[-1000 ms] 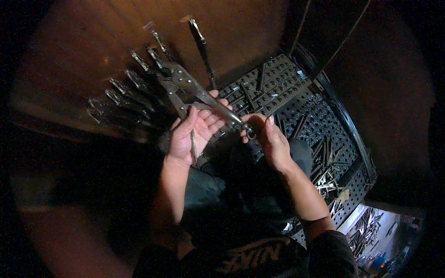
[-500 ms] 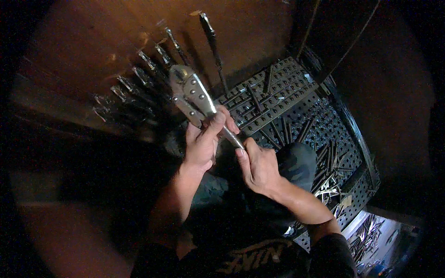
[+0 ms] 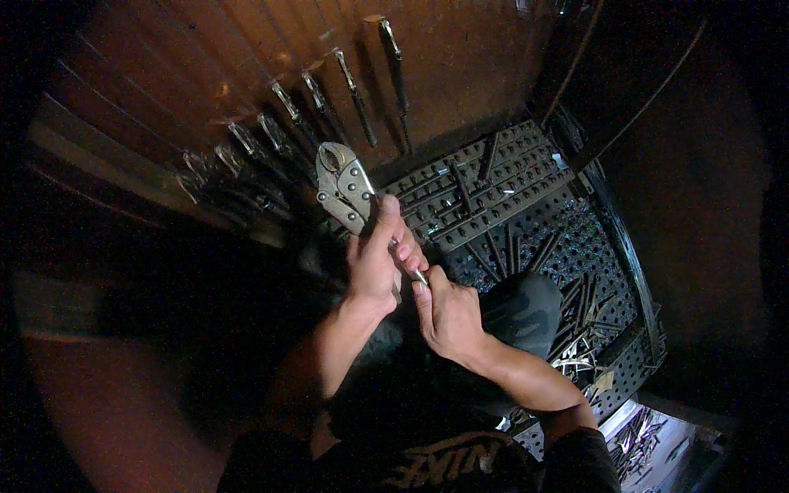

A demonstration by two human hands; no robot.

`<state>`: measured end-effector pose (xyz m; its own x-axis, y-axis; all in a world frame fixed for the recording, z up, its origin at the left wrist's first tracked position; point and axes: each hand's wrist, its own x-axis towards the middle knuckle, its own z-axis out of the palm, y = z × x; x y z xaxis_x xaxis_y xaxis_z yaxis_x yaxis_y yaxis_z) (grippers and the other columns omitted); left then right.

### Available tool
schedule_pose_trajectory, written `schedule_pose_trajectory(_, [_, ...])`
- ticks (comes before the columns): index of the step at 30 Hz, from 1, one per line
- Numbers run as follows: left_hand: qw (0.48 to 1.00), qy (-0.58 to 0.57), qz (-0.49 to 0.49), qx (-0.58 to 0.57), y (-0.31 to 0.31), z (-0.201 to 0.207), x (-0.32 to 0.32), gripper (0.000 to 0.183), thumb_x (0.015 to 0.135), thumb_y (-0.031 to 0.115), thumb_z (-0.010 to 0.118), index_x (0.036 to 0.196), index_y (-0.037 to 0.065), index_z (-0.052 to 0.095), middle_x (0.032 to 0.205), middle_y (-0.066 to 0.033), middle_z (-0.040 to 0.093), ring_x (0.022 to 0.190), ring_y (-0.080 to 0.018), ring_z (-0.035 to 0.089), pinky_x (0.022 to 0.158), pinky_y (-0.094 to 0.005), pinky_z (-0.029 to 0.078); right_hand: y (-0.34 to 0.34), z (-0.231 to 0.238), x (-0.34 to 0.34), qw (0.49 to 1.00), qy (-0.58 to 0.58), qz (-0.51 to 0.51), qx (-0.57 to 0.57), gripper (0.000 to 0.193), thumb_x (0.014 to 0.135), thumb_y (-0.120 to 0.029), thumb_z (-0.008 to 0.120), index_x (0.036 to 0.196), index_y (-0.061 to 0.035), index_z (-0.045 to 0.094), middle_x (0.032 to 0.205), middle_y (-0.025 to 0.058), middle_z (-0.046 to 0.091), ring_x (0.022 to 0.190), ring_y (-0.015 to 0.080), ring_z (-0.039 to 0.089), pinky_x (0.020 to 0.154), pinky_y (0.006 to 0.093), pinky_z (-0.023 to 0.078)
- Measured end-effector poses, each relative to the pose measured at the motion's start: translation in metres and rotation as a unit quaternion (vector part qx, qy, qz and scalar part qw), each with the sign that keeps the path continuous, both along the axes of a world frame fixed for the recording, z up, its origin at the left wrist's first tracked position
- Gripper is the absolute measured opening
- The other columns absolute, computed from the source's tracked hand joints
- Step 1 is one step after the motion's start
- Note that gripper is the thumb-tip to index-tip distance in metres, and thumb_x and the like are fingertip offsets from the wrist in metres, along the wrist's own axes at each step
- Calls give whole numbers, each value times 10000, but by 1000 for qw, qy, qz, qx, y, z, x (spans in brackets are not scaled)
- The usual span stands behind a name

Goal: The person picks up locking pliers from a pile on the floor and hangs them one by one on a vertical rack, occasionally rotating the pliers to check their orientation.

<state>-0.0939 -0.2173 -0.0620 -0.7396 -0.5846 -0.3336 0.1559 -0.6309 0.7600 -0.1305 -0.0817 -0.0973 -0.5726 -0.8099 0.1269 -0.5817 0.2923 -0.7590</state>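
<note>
A pair of metal locking pliers (image 3: 349,187) is tilted up and to the left in front of me, its curved jaws at the upper end with a gap between them. Wrapped about its handles is my left hand (image 3: 374,271), the thumb lying along the upper handle. My right hand (image 3: 454,319) is closed at the lower end of that handle, thumb and forefinger pinching its tip. The fingers cover most of both handles, so the tip's exact shape is hidden.
Several similar tools (image 3: 288,103) hang in a row along the brown wall (image 3: 468,66). To the right stands a perforated metal bench (image 3: 600,246) with rows of holes, loose rods (image 3: 514,251) and metal pieces (image 3: 575,353). A pale tray (image 3: 641,444) of metal parts is at lower right.
The pliers have turned slightly more upright, and their jaws show more openly. My left fingers have wrapped further round the handles. My right hand stays at the handle's end.
</note>
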Motion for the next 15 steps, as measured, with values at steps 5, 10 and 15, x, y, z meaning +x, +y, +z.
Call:
schedule_pose_trajectory(5, [990, -6, -27, -140, 3, 0, 7, 240, 993, 276, 644, 1068, 61, 568, 829, -12, 601, 720, -109, 571, 683, -264, 473, 7, 1, -24, 993, 98, -35, -53, 179, 954, -153, 581, 903, -10, 486, 692, 223, 564, 611, 459, 572, 543, 507, 439])
schedule_pose_trajectory(10, [958, -92, -112, -246, 8, 4, 18, 158, 996, 208, 634, 1056, 62, 633, 753, 30, 599, 656, -71, 537, 601, -252, 439, 13, 1, -30, 990, 138, -9, -34, 225, 915, -197, 633, 864, -29, 492, 656, 192, 546, 594, 419, 568, 550, 495, 444])
schedule_pose_trajectory(15, [923, -152, -98, -340, -6, 1, 22, 169, 956, 179, 691, 995, 15, 700, 722, 57, 588, 666, -33, 462, 598, -231, 381, 17, 1, -42, 973, 220, -64, -32, 281, 880, -251, 703, 813, -56, 512, 622, 131, 571, 534, 346, 587, 514, 446, 469])
